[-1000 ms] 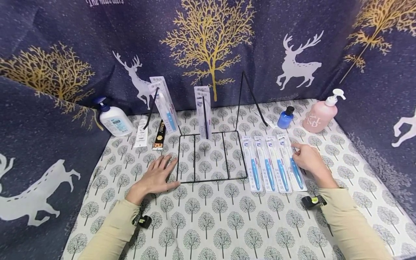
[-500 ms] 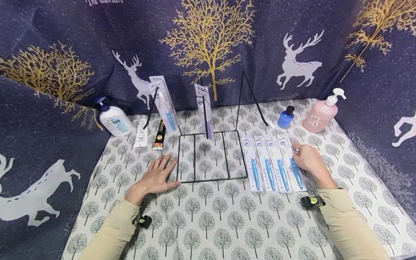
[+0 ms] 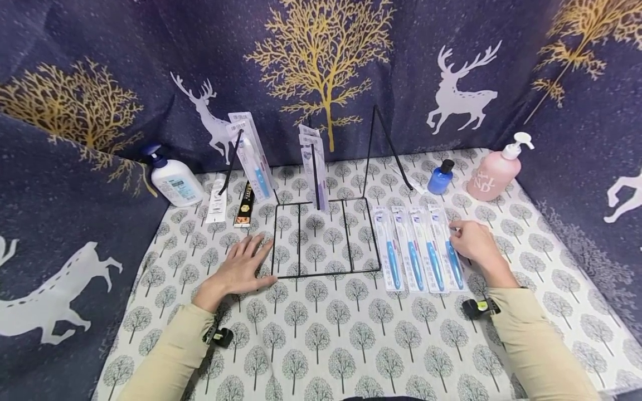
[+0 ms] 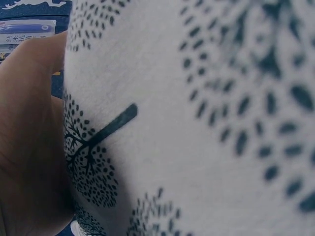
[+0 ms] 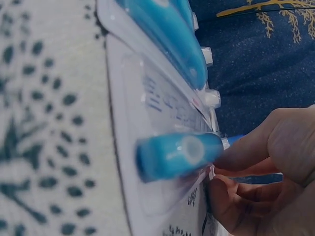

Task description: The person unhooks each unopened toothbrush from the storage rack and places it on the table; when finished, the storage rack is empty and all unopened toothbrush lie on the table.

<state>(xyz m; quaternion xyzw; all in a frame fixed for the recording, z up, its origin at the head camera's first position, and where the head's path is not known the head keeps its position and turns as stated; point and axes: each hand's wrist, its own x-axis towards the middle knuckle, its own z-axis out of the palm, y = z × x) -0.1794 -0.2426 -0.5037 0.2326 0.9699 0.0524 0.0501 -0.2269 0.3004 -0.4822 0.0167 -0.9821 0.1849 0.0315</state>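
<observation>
My right hand is at the rightmost packaged toothbrush, which lies on the cloth. In the right wrist view, thumb and curled fingers pinch the edge of this packaged toothbrush beside its blue handle. To its left, several similar packaged toothbrushes lie in a row. My left hand rests on the cloth, fingers spread, at the left side of a black wire rack. Packaged toothbrushes hang on the rack's left hook and middle hook. The left wrist view shows mostly cloth and part of the left hand.
A white pump bottle, a white tube and a black box are at the back left. At the back right are a blue bottle and a pink pump bottle. The rack's bare right arm juts forward.
The packs on the middle hook have swung slightly. The rightmost packaged toothbrush has shifted a little left under my right hand. My left hand stays in place. The head view tilts slightly.
</observation>
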